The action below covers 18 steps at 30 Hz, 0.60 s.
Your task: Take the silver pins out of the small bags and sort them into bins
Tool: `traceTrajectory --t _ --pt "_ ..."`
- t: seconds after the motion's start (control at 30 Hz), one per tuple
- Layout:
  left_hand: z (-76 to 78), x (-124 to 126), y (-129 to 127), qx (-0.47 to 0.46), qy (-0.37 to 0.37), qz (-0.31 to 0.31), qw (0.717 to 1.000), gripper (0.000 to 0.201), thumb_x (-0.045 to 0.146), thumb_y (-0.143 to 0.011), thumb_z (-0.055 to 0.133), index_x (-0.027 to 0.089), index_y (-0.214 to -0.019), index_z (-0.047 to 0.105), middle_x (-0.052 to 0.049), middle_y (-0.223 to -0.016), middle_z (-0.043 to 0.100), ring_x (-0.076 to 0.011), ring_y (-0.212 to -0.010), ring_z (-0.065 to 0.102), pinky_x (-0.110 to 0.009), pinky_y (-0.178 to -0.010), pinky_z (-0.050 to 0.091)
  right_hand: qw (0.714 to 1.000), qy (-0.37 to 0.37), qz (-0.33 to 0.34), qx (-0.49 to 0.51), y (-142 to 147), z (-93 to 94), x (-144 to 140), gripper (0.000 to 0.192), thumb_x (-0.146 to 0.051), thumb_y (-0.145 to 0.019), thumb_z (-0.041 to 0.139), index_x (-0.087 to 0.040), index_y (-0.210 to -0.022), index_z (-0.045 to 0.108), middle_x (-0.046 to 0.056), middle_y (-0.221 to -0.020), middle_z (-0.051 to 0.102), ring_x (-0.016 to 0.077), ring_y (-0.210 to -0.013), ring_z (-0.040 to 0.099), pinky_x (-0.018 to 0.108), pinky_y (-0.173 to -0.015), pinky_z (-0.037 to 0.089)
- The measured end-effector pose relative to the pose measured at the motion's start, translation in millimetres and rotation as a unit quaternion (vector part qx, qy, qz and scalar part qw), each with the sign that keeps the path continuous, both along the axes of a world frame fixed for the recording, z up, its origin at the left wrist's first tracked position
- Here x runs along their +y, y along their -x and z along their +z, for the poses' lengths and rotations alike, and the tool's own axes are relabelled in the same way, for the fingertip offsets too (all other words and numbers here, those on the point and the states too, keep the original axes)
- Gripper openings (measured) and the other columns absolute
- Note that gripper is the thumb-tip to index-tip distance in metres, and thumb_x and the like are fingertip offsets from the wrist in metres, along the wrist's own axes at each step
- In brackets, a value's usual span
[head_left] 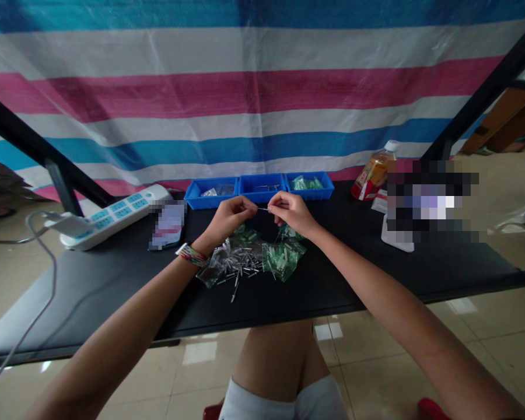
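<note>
My left hand (pixel 230 217) and my right hand (pixel 291 211) meet above the black table (pixel 114 280), fingertips pinched together on a thin metal pin (pixel 263 209) held between them. A beaded bracelet (pixel 192 254) sits on my left wrist. Just below the hands lies a heap of small metal pins (pixel 241 267) with clear plastic bags of green parts (pixel 282 256) beside it.
Three blue bins (pixel 262 188) line the table's far edge. A white power strip (pixel 114 214) lies at the left with a cable hanging off. A bottle of amber drink (pixel 374 170) stands at the right. A striped tarp (pixel 262 93) hangs behind.
</note>
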<state>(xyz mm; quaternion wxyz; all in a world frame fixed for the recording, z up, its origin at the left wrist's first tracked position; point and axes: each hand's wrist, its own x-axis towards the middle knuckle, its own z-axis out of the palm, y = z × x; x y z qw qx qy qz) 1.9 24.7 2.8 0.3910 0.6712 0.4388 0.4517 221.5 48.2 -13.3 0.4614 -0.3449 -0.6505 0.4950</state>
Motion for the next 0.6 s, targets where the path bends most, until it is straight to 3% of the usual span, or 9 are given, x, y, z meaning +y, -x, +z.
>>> traceTrajectory --t 0.17,0.6 --pt "1.5 -0.5 -1.8 -0.023 0.009 0.009 1.0 0.026 0.041 -0.08 0.08 0.017 -0.084 0.072 -0.008 -0.09 0.077 -0.0182 -0.081 0.068 -0.03 -0.074 0.053 0.996 0.072 0.015 0.047 -0.4 0.7 2.6 0.026 -0.039 -0.076 0.08 -0.02 -0.087 0.066 0.001 -0.079 0.072 0.0129 -0.057 0.066 0.024 -0.05 0.058" --pt "0.5 2.4 1.0 0.038 0.05 0.005 0.998 0.032 0.049 -0.086 0.07 0.018 -0.081 0.073 -0.006 -0.078 0.074 -0.017 -0.071 0.065 -0.027 -0.062 0.045 0.997 0.026 -0.016 0.073 4.3 -2.5 1.9 0.021 -0.033 -0.072 0.08 -0.02 -0.081 0.066 -0.002 -0.074 0.064 0.0133 -0.06 0.067 0.026 -0.055 0.06"
